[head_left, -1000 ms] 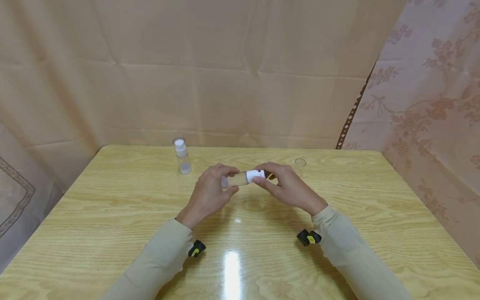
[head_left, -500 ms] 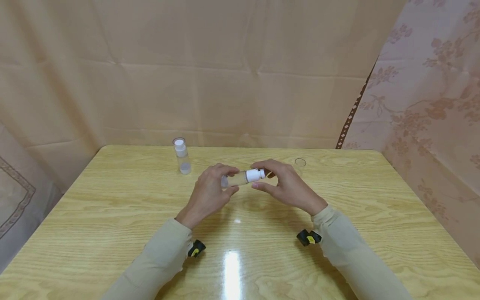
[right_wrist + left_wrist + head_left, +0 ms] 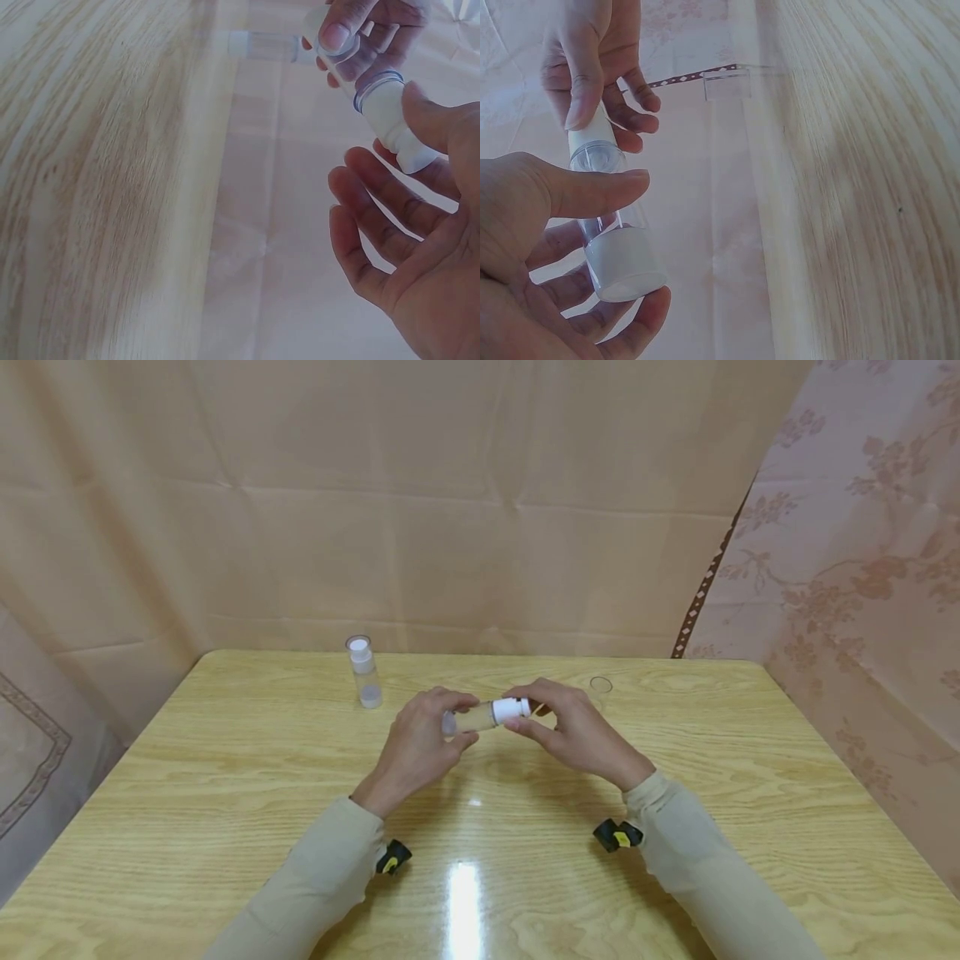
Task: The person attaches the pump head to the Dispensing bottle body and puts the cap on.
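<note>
A clear pump bottle [image 3: 474, 718] with a white pump top [image 3: 506, 710] is held sideways above the table, its top end to the right. My left hand [image 3: 423, 739] grips the clear body near its white base [image 3: 626, 266], thumb on one side and fingers on the other. With thumb and forefinger my right hand [image 3: 573, 727] pinches the white top. In the right wrist view, the other fingers [image 3: 364, 202] of that hand stay clear of the bottle.
A second pump bottle [image 3: 364, 677] stands upright at the back left with a clear cover over its white top. Behind my right hand, a clear cap [image 3: 602, 692] sits on the wooden table [image 3: 480, 843]. A beige curtain [image 3: 450, 527] hangs along the far edge.
My right thumb came off the white top half a second ago and now touches it again. The left hand and the bottle body stay in place.
</note>
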`<state>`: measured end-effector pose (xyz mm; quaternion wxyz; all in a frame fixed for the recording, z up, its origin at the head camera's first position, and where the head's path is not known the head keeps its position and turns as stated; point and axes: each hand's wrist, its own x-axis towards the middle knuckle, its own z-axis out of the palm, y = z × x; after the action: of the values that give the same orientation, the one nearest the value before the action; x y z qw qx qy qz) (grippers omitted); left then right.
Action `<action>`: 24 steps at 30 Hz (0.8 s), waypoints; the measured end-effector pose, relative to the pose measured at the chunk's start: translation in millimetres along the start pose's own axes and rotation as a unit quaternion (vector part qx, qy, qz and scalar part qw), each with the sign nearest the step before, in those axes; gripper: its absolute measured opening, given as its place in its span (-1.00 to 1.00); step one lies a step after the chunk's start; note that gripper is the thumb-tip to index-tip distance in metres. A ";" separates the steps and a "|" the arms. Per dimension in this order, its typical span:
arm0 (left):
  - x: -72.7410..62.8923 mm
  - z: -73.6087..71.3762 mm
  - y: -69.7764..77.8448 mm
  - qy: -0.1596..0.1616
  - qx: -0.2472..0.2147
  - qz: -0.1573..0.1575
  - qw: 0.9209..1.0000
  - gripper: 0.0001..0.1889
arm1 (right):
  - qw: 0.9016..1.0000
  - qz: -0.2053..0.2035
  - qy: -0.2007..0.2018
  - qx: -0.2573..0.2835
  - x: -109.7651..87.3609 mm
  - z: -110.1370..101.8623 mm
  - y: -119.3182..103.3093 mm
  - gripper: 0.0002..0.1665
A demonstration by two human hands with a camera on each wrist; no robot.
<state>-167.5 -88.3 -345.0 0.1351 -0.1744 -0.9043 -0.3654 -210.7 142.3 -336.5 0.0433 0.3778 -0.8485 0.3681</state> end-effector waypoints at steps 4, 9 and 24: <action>-0.1 0.1 0.5 -0.001 -0.001 -0.002 1.000 -0.60 | 1.000 0.008 -0.006 0.003 0.6 0.1 0.1 -0.68; -0.2 -0.1 1.3 -0.001 -0.001 -0.003 1.000 -0.60 | 1.000 0.013 -0.009 0.003 1.3 0.4 0.4 -0.70; -0.5 0.1 1.0 -0.003 0.003 0.000 1.000 -0.59 | 1.000 -0.026 0.009 -0.013 -0.2 1.5 -0.4 -0.48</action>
<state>-166.6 -87.7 -344.7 0.1327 -0.1756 -0.9057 -0.3622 -210.0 141.2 -337.4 0.0648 0.3955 -0.8428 0.3594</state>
